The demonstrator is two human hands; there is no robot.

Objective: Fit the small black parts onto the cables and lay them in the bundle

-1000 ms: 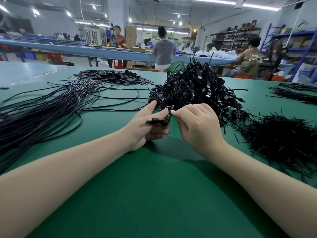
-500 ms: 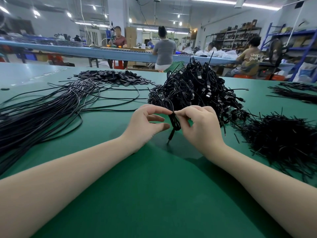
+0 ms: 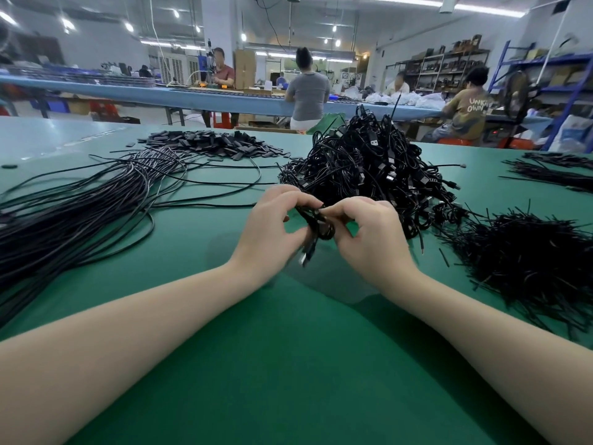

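1. At the far left of the green table, a fan of long loose black cables lies spread toward you, and behind it sits a flat heap of small black parts.
2. Your left hand has its fingers curled, pinching a coiled black cable held just above the table; the cable's plug end hangs down below the hand.
3. Your right hand pinches the same coil from the other side, fingertips meeting the left hand's.
4. Just behind both hands rises the tangled bundle of coiled cables.
5. At the right lies a heap of short black ties.
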